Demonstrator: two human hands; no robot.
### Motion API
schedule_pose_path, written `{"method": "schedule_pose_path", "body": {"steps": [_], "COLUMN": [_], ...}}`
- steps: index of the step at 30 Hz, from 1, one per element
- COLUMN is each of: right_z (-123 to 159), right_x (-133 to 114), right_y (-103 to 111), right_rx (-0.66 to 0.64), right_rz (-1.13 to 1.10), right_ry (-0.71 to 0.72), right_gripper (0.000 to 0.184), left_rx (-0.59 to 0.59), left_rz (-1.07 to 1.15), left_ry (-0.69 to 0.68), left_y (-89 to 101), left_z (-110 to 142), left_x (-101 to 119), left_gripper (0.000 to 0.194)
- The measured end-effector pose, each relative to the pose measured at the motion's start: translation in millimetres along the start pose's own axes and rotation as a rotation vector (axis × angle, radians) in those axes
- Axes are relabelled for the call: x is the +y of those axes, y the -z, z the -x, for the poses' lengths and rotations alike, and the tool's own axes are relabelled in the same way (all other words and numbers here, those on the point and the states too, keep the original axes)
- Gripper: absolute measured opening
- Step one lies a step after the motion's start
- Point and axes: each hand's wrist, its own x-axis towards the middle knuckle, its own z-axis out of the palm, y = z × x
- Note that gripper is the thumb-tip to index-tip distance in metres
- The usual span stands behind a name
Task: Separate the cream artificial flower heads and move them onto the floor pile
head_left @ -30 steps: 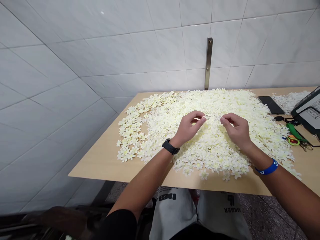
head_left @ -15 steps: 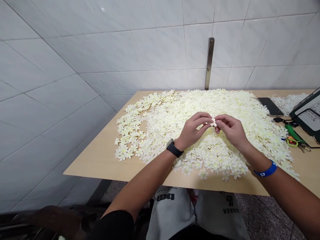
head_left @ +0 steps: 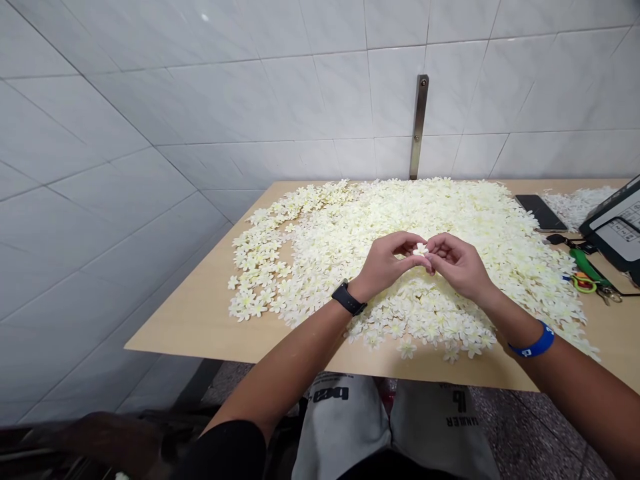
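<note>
A small white artificial flower [head_left: 421,249] is pinched between my two hands, above a broad heap of loose white flowers [head_left: 345,233]. My left hand [head_left: 391,260] has its thumb and fingers closed around the flower's left side. From the right, my right hand [head_left: 460,265] meets it, fingers curled and fingertips touching the left ones at the flower. Whatever sits behind the bloom, between the right fingertips, is hidden. A looser band of flowers [head_left: 257,277] lies at the heap's left edge.
The heap covers much of the wooden table [head_left: 185,327]. At the right lie a phone [head_left: 541,212], white small pieces [head_left: 580,207], keys with a green holder [head_left: 590,267] and a dark-edged box [head_left: 617,227]. A tiled wall [head_left: 310,100] stands behind.
My hands were apart a second ago, then came together at a flower. Since then they have shifted slightly down and left, and the flower has turned to face up.
</note>
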Motion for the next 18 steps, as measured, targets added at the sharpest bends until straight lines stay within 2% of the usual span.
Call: {"method": "schedule_pose_path", "body": {"steps": [4,8,11,13,16,18], "right_z": [6,8,6,5,4,5], "right_x": [-1,0,2,3,1,-2], "right_y": [-7,-7,-1,2,3,2], "right_rx": [0.073,0.145,0.194,0.158,0.045,0.033], "right_rz": [0.073,0.136,0.230,0.356,0.569,0.643], "right_ry": [0.085,0.152,0.199,0.243,0.419,0.562], "right_gripper": [0.018,0.011,0.007,0.004,0.020,0.024], "left_rx": [0.057,0.012,-0.018,-0.014,-0.027,-0.108], "left_rz": [-0.031,-0.026,0.035,0.080,0.086,0.010], "left_ry": [0.038,-0.015,-0.030,-0.031,-0.009,0.027], "left_y": [-2.2,-3.4,-5.0,-6.1,-5.7,-3.9], "left_z": [0,0,1,1,1,1], "left_x": [6,11,10,10,13,17], "left_gripper": [0.021,0.014,0.021,0.028,0.040,0.047]}}
